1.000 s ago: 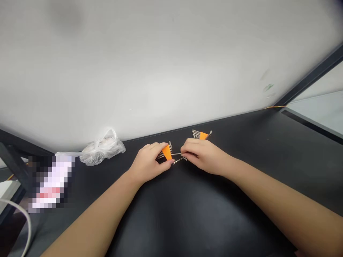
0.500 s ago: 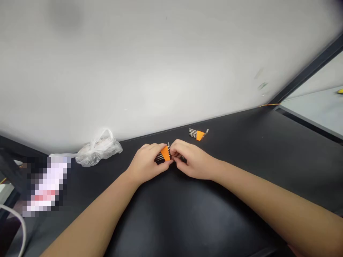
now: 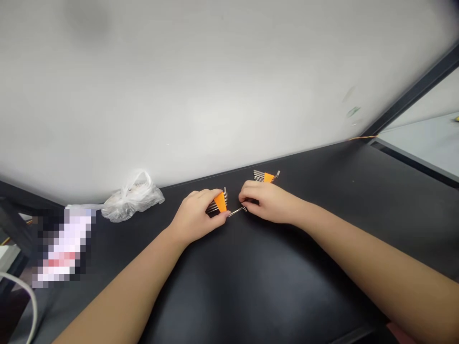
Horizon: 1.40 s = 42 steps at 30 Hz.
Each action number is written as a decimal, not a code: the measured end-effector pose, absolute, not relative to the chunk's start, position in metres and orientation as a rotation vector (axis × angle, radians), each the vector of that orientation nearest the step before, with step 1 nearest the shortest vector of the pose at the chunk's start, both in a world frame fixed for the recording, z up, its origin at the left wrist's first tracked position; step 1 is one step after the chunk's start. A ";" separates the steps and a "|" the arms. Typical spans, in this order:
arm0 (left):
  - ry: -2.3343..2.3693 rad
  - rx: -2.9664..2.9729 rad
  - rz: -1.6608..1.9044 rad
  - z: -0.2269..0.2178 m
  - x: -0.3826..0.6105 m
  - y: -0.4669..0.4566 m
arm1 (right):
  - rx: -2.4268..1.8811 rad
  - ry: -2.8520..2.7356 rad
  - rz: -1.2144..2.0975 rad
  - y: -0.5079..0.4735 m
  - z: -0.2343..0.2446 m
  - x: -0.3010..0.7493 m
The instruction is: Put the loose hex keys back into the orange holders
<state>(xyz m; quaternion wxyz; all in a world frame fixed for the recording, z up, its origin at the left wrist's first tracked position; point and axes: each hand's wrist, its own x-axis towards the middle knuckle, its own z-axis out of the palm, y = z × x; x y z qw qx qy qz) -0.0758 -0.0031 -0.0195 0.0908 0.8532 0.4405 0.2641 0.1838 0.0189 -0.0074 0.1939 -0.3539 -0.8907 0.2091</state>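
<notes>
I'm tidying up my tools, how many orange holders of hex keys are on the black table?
2. One orange plastic holder of metal hex keys is in the left hand; the other orange holder lies just beyond the right hand.

Second hex key set: an orange plastic holder with silver metal hex keys [image 3: 266,176] lies on the tabletop just beyond the right hand, near the wall.
Bag: a crumpled clear plastic bag [image 3: 132,197] sits against the wall, well to the left of the left hand.
Surface: a matte black tabletop [image 3: 272,286] spreads under both forearms.
Backdrop: a plain white wall [image 3: 215,86] rises behind the hands.
Cable: a white cable [image 3: 27,296] curves at the far left edge.
</notes>
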 end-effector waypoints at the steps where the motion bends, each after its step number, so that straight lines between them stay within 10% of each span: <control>1: 1.317 2.534 0.780 -0.020 -0.076 -0.003 | -1.008 -2.524 0.602 0.022 -0.010 0.188; 17: 1.322 2.517 0.774 -0.019 -0.076 -0.003 | -1.479 -2.631 0.518 0.020 -0.002 0.188; 42: 1.321 2.525 0.793 -0.019 -0.077 -0.003 | -0.877 -2.545 0.542 0.007 0.010 0.178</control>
